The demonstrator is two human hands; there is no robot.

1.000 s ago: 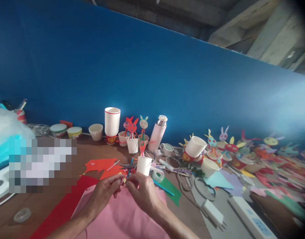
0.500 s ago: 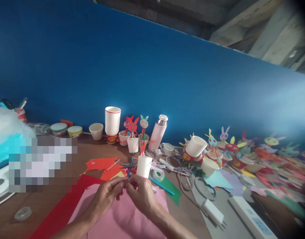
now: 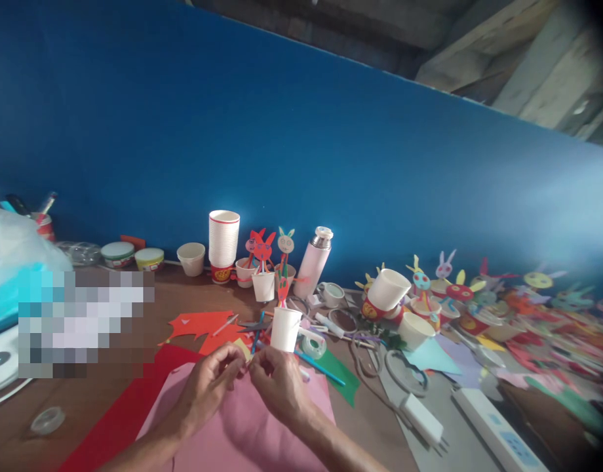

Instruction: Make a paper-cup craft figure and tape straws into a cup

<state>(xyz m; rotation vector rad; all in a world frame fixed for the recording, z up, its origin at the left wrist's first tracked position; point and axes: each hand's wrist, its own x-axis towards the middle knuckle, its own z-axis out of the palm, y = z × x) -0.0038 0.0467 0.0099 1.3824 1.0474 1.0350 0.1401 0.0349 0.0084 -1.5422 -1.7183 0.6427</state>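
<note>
My left hand (image 3: pixel 210 387) and my right hand (image 3: pixel 276 382) meet fingertip to fingertip above a pink paper sheet (image 3: pixel 242 432). Both hands are pinched closed on a small piece between them that is too small to make out. Just beyond the fingers stands a white paper cup (image 3: pixel 285 328). A blue stick (image 3: pixel 321 368) lies to its right, and red and orange paper cut-outs (image 3: pixel 203 326) lie to its left. A red paper sheet (image 3: pixel 119 413) sticks out from under the pink one.
Along the blue wall stand a stack of paper cups (image 3: pixel 223 241), a pink thermos (image 3: pixel 314 262), small tubs (image 3: pixel 133 254) and cups with paper rabbit figures (image 3: pixel 265 262). More rabbit crafts (image 3: pixel 453 288) crowd the right. A tape roll (image 3: pixel 46 421) lies at the left; a power strip (image 3: pixel 498 429) at the right.
The hands stay joined and have shifted slightly toward me and left over the pink sheet. The fingers have reworked their pinch. Nothing else has moved.
</note>
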